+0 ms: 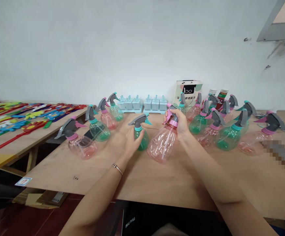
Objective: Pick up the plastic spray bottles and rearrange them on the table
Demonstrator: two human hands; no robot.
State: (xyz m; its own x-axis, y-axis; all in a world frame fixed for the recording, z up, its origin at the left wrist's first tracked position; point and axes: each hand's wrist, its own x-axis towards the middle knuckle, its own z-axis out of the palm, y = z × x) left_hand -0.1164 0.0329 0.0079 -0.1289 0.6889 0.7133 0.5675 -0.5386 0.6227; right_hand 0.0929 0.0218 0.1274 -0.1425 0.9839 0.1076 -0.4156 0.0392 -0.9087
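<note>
My left hand (131, 141) is wrapped round a green spray bottle (144, 141) with a grey and teal trigger head, just below its collar. Beside it, my right hand (181, 122) grips the pink and grey head of a clear pink spray bottle (161, 146), which leans with its base toward the left. To the left of my hands are more spray bottles, among them a pink one (83, 147) and a green one (100, 130). Several others cluster on the right, including a green bottle (228, 137) and a pink bottle (250, 143).
Pale blue popsicle molds (132, 104) stand at the back near the wall, with a printed paper bag (187, 93) to their right. On the left, another table (14, 144) holds colourful hand-shaped and flower-shaped items. Cardboard (40, 198) lies under the front edge of the wooden table (83, 178).
</note>
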